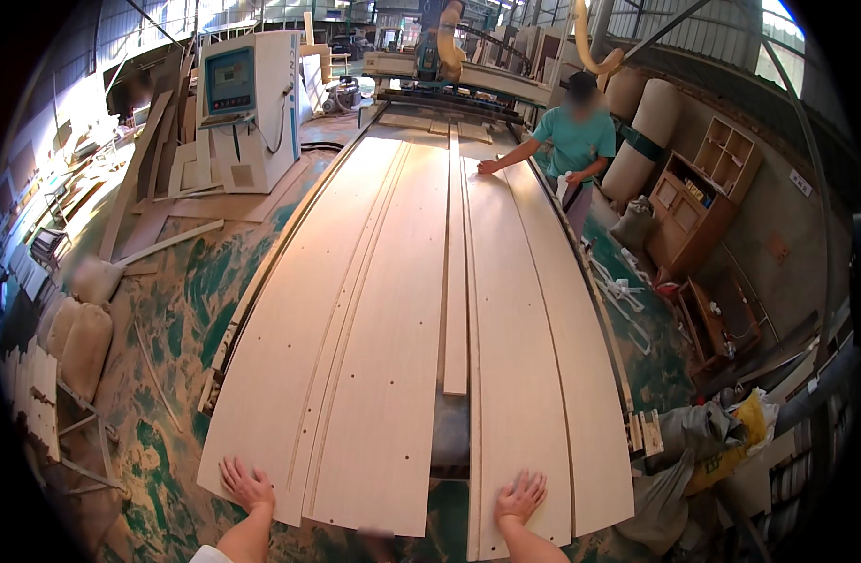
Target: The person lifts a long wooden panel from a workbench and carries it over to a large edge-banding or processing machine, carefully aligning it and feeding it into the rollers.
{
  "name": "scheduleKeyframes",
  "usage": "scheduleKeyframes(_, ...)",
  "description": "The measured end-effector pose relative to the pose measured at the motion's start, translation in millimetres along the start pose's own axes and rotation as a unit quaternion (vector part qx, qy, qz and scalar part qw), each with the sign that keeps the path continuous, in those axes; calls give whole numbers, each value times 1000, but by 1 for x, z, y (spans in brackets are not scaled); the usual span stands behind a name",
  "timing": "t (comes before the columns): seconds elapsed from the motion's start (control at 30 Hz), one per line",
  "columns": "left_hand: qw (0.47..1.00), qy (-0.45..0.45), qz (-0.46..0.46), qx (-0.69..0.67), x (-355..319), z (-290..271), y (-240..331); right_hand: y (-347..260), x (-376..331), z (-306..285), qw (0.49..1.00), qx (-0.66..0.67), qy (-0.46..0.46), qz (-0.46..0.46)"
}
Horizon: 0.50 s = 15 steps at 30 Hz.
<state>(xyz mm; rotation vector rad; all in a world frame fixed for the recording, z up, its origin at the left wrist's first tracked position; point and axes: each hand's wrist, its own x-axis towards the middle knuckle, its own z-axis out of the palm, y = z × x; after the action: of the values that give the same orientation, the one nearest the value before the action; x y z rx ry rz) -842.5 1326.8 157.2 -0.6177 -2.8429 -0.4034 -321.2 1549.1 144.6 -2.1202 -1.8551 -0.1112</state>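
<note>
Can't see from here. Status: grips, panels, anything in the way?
Left grip open on leftmost panel; right grip open on inner right panel. Narrow strip between panels. Co-worker's hand at far end.

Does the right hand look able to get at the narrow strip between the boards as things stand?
Probably yes: the right hand lies on a board, and the near end of the strip is ahead and leftward, with nothing visible standing between them.

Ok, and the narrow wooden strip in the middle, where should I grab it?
Probably by the near end of the narrow strip, from your side, pinching across its width: that end stops short of the near edges of the panels and faces the open gap, so it looks exposed.
</note>
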Motion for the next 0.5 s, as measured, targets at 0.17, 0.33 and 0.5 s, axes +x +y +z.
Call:
scheduleKeyframes(0.17, 1000, 1, 4, -8, 0, 0, 2, 2, 1, 1, 1000, -2, 11, -4)
scheduleKeyframes(0.33, 1000, 3, 7, -9, 0, -2, 1, -1, 0, -4, 1000, -7, 11, -9)
scheduleKeyframes(0.5, 1000, -13, -9, -6, -1, -10, 8, 2, 0, -1, 1000, -10, 19, -9)
